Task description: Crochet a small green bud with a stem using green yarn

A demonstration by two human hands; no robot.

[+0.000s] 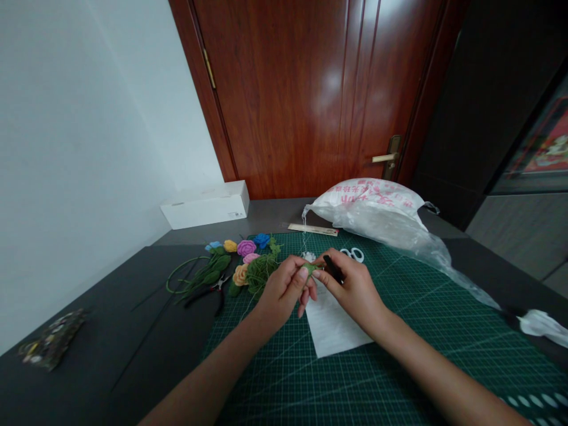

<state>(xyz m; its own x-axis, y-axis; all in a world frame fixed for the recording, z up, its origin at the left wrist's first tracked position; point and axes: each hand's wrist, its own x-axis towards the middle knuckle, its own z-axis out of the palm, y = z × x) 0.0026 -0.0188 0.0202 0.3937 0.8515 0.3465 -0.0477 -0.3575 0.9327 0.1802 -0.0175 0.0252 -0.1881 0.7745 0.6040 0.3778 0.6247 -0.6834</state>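
A small piece of green crochet (309, 269) is pinched in my left hand (284, 288), above a white sheet of paper (335, 325). My right hand (355, 285) is closed around a crochet hook with a black handle (332, 269), its tip end at the green piece. The fingertips of both hands meet at that piece and partly hide it. Left of my hands lies a tangle of green yarn (261, 273), and a thin strand runs near my left wrist. Just beyond my hands is a little heap of white yarn (308, 256).
Crocheted flowers, including a purple one (246, 248), lie beside pliers (217, 287) and green stems (204, 275). White-handled scissors (354, 254), a ruler (313, 229) and a large plastic bag (377, 207) are behind. A green cutting mat (421, 319) covers the table; a white box (208, 207) stands at the wall.
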